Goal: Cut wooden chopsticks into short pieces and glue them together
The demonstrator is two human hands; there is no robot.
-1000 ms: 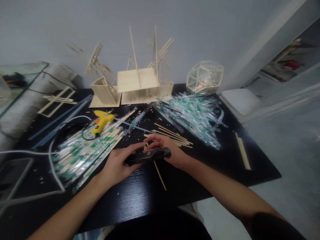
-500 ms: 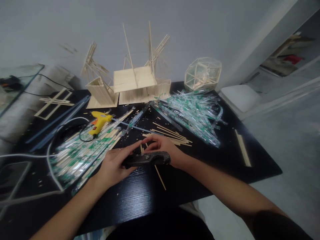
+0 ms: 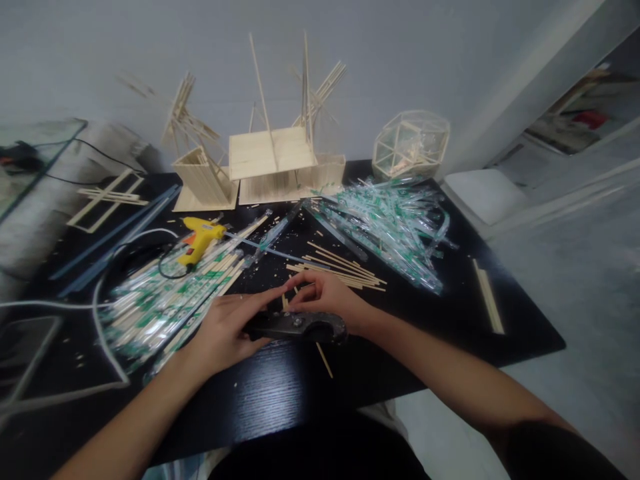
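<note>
One black table point(image 3: 410, 347), reaching on all sides of the two hands; clock positions are read from the hands, with 12 o'clock at the wall. One stick-built model with a flat raised panel point(image 3: 270, 152), at 12 o'clock, thin poles rising from it. One heap of clear and green wrappers point(image 3: 385, 223), spread at 1 to 2 o'clock. One bundle of wrapped sticks point(image 3: 170, 307), at 9 o'clock. One faceted frame point(image 3: 411, 145), clear-sided, at 1 o'clock behind the wrappers. One left hand point(image 3: 227, 327), partly closed around the dark tool, thumb beneath and fingers above. One right hand point(image 3: 330, 300), fingers curled in, the tips pinched nearly shut on the thin stick. One fan of loose sticks point(image 3: 345, 268), at 1 o'clock, just beyond the right hand. One yellow glue gun point(image 3: 201, 241), at 10 o'clock, lying on the wrapped sticks. One dark tool point(image 3: 297, 325), held crosswise at the centre, its free end pointing to 3 o'clock below the right hand. One thin stick point(image 3: 325, 360), slanting from the right fingertips, behind the tool, toward 5 o'clock.
</note>
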